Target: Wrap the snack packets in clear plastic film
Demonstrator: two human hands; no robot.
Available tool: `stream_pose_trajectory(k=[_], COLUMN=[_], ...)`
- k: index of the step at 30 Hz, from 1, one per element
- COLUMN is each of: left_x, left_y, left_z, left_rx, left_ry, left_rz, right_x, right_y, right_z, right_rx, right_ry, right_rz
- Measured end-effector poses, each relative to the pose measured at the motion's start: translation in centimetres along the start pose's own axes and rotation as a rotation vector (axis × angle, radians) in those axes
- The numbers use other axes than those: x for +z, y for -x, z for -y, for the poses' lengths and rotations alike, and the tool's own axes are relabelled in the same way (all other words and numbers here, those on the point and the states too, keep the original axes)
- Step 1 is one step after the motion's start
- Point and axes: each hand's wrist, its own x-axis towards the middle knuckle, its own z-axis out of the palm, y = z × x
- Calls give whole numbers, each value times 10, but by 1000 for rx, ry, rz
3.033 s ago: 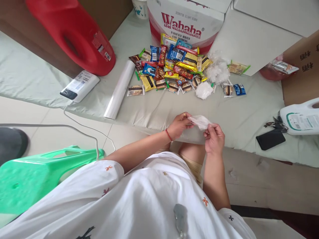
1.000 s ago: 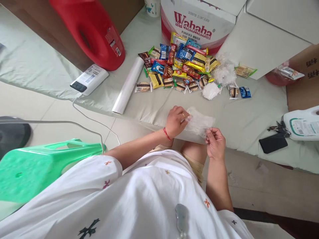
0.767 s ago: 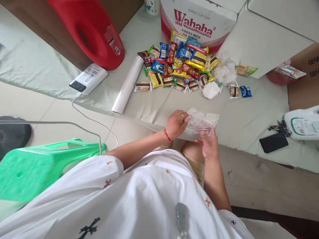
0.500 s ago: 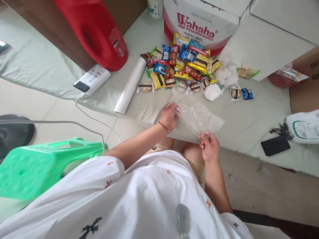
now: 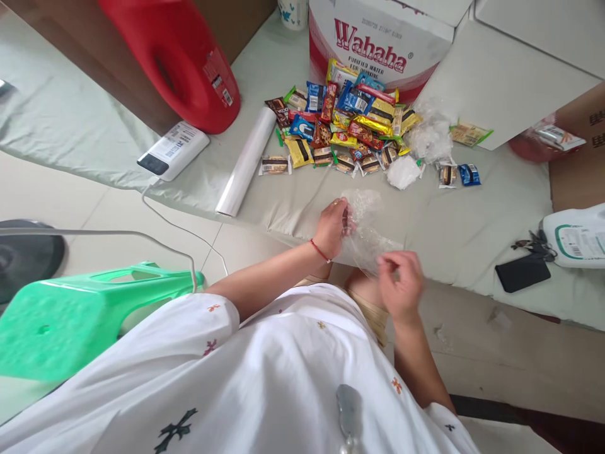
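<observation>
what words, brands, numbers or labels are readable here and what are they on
"Wahaha" and "®": white and red box
"PURIFIED WATER FOR DRINKING": same box
Number stamp on that box: too small to read surely
"COA", seemingly a word's end: brown wrapper
Too small or blurred: labels on red jug, white bottle, white device; other snack packets; characters on brown box

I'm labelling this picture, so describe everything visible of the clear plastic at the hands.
The clear plastic looks thin, crinkled and see-through; whether bag or sheet is unclear. It is loosely bunched, over the front edge of the cloth-covered surface. The left hand holds its left side; the right hand, blurred, is at its lower right, contact unclear.
</observation>
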Motion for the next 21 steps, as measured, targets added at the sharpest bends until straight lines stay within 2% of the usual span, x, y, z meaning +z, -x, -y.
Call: stream_pose_trajectory(k=[1,3,7,11,16,21], left_x=[1,1,-8,-16,-15,-17], left_y=[5,14,24,25,24,22], left_z=[1,1,-5,-9,-8,-2], left_rx=[-7,-26,-63,-34,-68,-63], left_ry=[-5,13,66,15,96,55], left_rz=[31,91,178,221,276,301], right_x=[10,32,58,58,54,56], right_y=[-5,-12,-21,-25,-25,-25], right_z=[5,9,7,3,3,0], right_rx=[-65,-166,-179,-106,-35,40], right_ry=[10,38,25,-40,-71,-152], right_rz=[95,173,114,116,85,38])
